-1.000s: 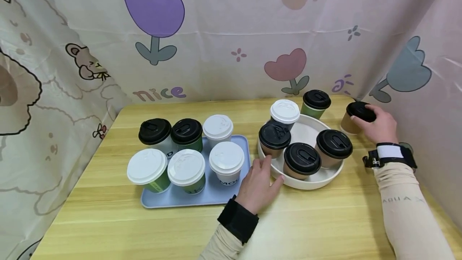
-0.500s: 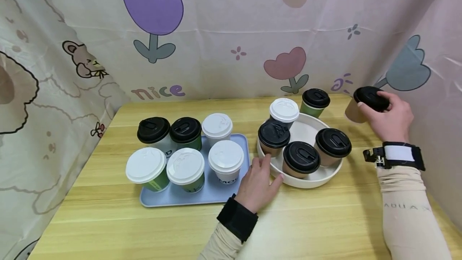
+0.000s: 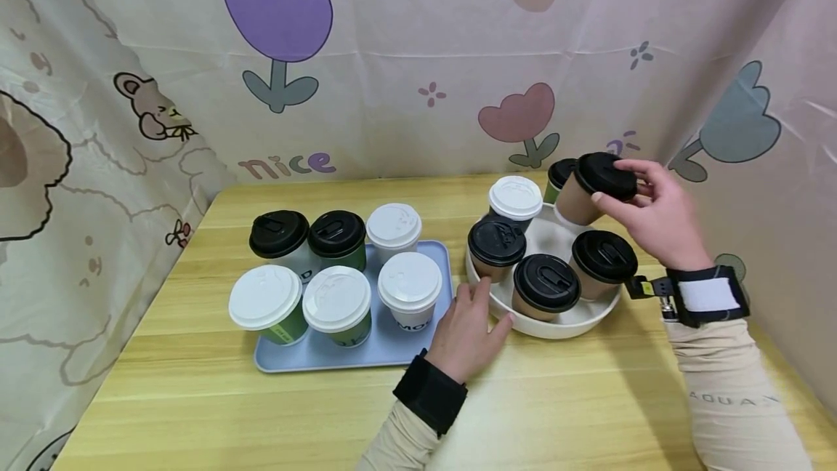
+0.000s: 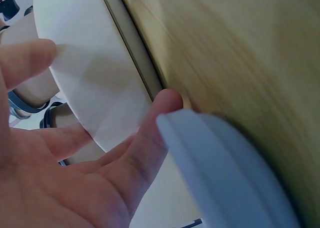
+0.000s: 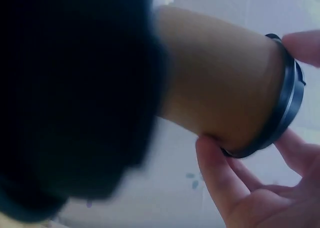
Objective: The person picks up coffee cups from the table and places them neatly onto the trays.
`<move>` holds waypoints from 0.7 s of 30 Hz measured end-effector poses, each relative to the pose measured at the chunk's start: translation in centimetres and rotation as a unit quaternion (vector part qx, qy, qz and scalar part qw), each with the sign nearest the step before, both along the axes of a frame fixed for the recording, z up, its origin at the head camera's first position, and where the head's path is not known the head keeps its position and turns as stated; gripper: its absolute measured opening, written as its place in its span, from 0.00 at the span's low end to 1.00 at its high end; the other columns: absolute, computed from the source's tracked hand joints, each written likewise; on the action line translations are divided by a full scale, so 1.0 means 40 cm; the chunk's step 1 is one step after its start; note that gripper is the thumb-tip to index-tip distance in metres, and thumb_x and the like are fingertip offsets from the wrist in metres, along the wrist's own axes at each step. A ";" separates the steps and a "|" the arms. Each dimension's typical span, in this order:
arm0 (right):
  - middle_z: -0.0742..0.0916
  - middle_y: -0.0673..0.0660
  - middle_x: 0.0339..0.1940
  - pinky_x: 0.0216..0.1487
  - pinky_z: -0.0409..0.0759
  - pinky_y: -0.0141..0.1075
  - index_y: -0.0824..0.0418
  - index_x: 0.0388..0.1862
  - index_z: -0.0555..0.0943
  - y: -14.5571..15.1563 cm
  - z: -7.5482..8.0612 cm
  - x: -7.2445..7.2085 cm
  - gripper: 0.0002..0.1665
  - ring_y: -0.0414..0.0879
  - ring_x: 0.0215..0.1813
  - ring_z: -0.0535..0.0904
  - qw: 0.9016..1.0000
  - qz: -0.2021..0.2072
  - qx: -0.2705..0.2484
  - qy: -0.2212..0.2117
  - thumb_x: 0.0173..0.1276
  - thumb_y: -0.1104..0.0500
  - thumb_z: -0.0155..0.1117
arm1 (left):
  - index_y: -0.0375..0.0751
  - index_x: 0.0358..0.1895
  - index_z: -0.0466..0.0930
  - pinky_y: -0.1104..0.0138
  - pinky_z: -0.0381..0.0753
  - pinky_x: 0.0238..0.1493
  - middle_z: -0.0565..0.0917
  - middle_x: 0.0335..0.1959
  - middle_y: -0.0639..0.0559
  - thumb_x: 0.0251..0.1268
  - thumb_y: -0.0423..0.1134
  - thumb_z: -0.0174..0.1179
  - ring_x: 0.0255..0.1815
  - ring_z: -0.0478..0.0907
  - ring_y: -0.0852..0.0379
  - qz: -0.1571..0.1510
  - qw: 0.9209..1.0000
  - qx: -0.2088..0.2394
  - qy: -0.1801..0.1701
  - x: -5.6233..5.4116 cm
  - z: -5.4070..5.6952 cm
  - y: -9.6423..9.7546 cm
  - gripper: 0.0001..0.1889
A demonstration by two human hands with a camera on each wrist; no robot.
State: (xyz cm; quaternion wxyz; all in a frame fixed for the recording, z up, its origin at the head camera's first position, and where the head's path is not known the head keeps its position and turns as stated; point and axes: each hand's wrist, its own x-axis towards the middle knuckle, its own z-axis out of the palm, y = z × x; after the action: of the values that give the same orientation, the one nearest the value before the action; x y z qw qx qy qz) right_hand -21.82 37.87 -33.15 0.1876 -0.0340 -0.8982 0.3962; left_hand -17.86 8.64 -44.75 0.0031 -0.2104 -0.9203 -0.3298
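Observation:
My right hand [image 3: 663, 213] holds a brown paper coffee cup [image 3: 578, 198] by its black lid, tilted, over the back rim of a round white tray [image 3: 567, 331]. In the right wrist view, thumb and fingers pinch the lid end of this cup [image 5: 225, 72]. Inside the round tray stand brown cups with black lids, one of them a front cup [image 3: 546, 286], and a dark cup with a white lid [image 3: 515, 198]. My left hand [image 3: 467, 333] rests at the tray's front left side, fingers loosely extended; in the left wrist view its fingertips meet the white wall [image 4: 95, 62].
Left of the round tray lies a blue rectangular tray [image 3: 307, 363] bearing several lidded cups, such as a white-lidded cup [image 3: 410, 293]. A green cup with a black lid [image 3: 559, 174] stands behind the round tray, partly hidden by the held cup. Printed curtains [image 3: 405, 129] border the table.
My right hand has lifted the brown cup off the table at the back right and carried it left over the round tray's back edge. The left hand has stayed put.

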 end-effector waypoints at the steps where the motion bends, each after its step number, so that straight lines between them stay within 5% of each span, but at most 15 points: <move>1: 0.73 0.68 0.73 0.43 0.70 0.14 0.57 0.74 0.71 -0.005 -0.003 -0.003 0.38 0.65 0.65 0.77 1.000 0.011 0.007 -0.008 0.70 0.48 0.72 | 0.38 0.75 0.67 0.51 0.83 0.50 0.76 0.60 0.33 0.72 0.53 0.64 0.54 0.81 0.40 0.000 1.000 0.001 0.002 0.000 -0.001 0.000 0.36; 6: 0.76 0.69 0.69 0.44 0.67 0.18 0.58 0.70 0.74 -0.022 -0.018 -0.012 0.37 0.69 0.62 0.78 0.997 0.035 0.063 -0.035 0.67 0.45 0.73 | 0.37 0.75 0.68 0.51 0.83 0.50 0.76 0.60 0.34 0.72 0.53 0.63 0.54 0.81 0.40 -0.003 1.000 0.001 0.000 -0.001 -0.002 -0.001 0.36; 13: 0.75 0.68 0.69 0.58 0.73 0.52 0.59 0.70 0.73 -0.036 -0.027 -0.020 0.39 0.67 0.61 0.77 0.992 0.063 0.092 -0.066 0.67 0.43 0.73 | 0.38 0.75 0.68 0.51 0.83 0.50 0.76 0.60 0.34 0.72 0.53 0.64 0.54 0.82 0.41 -0.001 1.000 0.002 0.003 -0.002 0.002 -0.003 0.35; 21: 0.76 0.67 0.68 0.56 0.76 0.52 0.59 0.67 0.73 -0.036 -0.034 -0.024 0.40 0.68 0.61 0.79 0.984 0.081 0.114 -0.108 0.64 0.41 0.75 | 0.39 0.76 0.67 0.51 0.83 0.51 0.76 0.61 0.34 0.72 0.53 0.63 0.55 0.81 0.42 -0.004 1.000 0.000 -0.009 -0.003 0.001 -0.004 0.35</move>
State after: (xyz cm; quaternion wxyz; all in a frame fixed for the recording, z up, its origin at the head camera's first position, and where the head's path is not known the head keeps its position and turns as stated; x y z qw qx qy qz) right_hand -22.80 36.43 -34.52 0.0597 0.0176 -0.9522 0.2991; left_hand -17.97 8.50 -44.70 -0.0063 -0.2112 -0.9196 -0.3313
